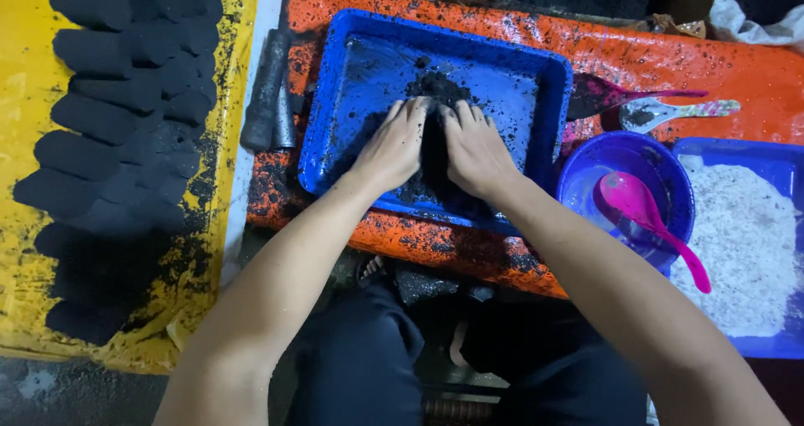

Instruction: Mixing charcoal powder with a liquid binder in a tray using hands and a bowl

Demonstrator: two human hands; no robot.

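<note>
Both hands (pixel 435 145) cupped together, pressing black powder (pixel 435 87), grip seemingly half-closed

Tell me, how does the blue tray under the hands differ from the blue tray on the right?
The middle tray holds a black powdery mass that the left hand and right hand press together; the right tray holds a pale, whitish powder that nobody touches. The middle tray shows whole and sits on an orange sheet; the right tray is cut off by the picture's edge. Both are blue, shallow and rectangular.
</note>
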